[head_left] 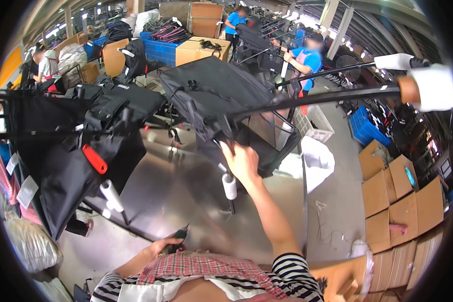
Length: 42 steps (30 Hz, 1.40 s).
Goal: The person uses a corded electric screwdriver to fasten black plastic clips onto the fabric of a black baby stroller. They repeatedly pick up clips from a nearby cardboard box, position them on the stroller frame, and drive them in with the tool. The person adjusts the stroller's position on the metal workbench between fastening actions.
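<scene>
Near the bench's front edge my left hand is closed around a dark green and black power screwdriver, its tip pointing up and away. Further out, my right hand has its fingers curled at a joint of a black folding frame; the fingertips are partly hidden. Black fabric is stretched over this frame, which looks like a cart or stroller. Its long black handle tube reaches right and ends in white wrapping. Below my right hand, one leg carries a white foam sleeve.
A second black fabric frame with a red strap-like part stands at the left of the metal bench. Cardboard boxes, a white crate and a blue crate are at right. Co-workers stand beyond.
</scene>
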Tool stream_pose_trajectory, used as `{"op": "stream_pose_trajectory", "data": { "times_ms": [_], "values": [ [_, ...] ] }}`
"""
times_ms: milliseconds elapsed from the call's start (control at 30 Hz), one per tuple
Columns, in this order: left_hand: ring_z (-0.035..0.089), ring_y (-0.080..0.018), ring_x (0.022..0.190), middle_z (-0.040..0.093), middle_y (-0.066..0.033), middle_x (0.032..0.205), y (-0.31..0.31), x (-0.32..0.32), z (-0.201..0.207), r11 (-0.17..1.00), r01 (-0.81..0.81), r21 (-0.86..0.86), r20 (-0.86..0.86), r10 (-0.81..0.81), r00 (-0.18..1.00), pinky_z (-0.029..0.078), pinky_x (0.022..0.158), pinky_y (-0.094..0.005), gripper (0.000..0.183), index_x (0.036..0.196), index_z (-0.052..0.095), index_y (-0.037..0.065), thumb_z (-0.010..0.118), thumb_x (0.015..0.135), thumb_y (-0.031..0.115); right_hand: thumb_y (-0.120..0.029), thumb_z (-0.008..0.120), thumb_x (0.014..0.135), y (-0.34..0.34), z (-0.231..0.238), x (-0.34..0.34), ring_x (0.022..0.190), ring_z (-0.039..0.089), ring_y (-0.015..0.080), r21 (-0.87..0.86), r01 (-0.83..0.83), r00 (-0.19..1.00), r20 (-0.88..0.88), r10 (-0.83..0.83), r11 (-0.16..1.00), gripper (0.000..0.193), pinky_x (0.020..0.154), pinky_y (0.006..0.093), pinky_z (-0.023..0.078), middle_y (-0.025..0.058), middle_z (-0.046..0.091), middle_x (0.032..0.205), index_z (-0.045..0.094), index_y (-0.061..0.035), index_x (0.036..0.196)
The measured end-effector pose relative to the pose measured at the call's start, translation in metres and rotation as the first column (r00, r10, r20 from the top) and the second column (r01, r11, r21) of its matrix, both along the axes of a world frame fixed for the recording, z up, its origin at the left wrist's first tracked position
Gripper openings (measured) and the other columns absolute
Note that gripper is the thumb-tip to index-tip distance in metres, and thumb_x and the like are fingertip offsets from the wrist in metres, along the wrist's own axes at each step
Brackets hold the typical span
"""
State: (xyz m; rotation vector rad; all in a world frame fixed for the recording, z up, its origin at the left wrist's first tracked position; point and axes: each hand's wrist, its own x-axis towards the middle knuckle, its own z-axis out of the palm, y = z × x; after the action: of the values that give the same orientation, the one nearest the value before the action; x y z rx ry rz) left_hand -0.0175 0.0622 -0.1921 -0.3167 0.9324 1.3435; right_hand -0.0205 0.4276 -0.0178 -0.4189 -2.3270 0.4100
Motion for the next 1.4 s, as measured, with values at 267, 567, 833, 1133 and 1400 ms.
{"op": "stream_pose_trajectory", "data": {
  "times_ms": [267, 567, 833, 1133, 1400],
  "values": [
    [0.064, -0.0168, 0.065, 0.065, -0.0123, 0.096, -0.099, 0.026, -0.001, 0.984, 0.177, -0.021, 0.236, -0.167, 0.957, 0.060, 0.058, -0.0284, 0.040, 0.124, 0.053, 0.013, 0.073, 0.090, 0.013, -0.048, 0.064, 0.093, -0.033, -0.028, 0.140, 0.105, 0.063, 0.0296, 0.138, -0.238, 0.814, 0.569, 0.120, 0.961, 0.040, 0.101, 0.0437, 0.041, 0.0096, 0.069, 0.096, 0.072, -0.0115, 0.107],
    [0.069, -0.0241, 0.089, 0.067, -0.0122, 0.107, -0.133, 0.022, -0.017, 0.934, 0.356, 0.036, -0.107, -0.351, 0.930, 0.061, 0.081, -0.0369, 0.054, 0.138, 0.050, 0.014, 0.072, 0.089, 0.018, -0.049, 0.062, 0.092, -0.183, -0.051, 0.166, 0.081, 0.067, 0.0312, 0.377, -0.064, 0.921, 0.379, -0.090, 0.924, 0.039, 0.080, 0.0449, 0.048, 0.0118, 0.068, 0.079, 0.064, -0.0099, 0.090],
    [0.068, -0.0178, 0.084, 0.067, -0.0089, 0.100, -0.132, 0.071, 0.023, 0.876, 0.482, -0.007, -0.228, -0.471, 0.852, 0.060, 0.073, -0.0319, 0.063, 0.149, 0.040, 0.012, 0.068, 0.092, 0.015, -0.052, 0.057, 0.094, -0.185, -0.037, 0.161, 0.077, 0.073, 0.0327, 0.307, -0.012, 0.864, 0.482, -0.144, 0.952, 0.042, 0.069, 0.0458, 0.051, 0.0124, 0.073, 0.077, 0.070, -0.0118, 0.097],
    [0.069, -0.0233, 0.079, 0.068, -0.0123, 0.096, -0.136, 0.093, 0.021, 0.936, 0.341, -0.086, -0.192, -0.352, 0.916, 0.060, 0.073, -0.0335, 0.039, 0.125, 0.056, 0.003, 0.069, 0.092, 0.019, -0.048, 0.058, 0.094, -0.184, -0.038, 0.209, 0.070, 0.073, 0.0309, 0.176, 0.045, 0.877, 0.465, -0.123, 0.983, 0.040, 0.062, 0.0430, 0.054, 0.0128, 0.072, 0.074, 0.071, -0.0099, 0.091],
    [0.064, -0.0195, 0.079, 0.063, -0.0104, 0.092, -0.092, 0.098, 0.041, 0.898, 0.360, -0.252, -0.042, -0.382, 0.923, 0.057, 0.071, -0.0343, 0.028, 0.114, 0.060, 0.004, 0.070, 0.091, 0.017, -0.032, 0.073, 0.084, -0.231, -0.055, 0.310, 0.116, 0.057, 0.0293, 0.182, 0.038, 0.987, -0.163, -0.008, 0.983, 0.039, 0.101, 0.0480, 0.043, 0.0118, 0.061, 0.120, 0.068, -0.0107, 0.117]
  ]
}}
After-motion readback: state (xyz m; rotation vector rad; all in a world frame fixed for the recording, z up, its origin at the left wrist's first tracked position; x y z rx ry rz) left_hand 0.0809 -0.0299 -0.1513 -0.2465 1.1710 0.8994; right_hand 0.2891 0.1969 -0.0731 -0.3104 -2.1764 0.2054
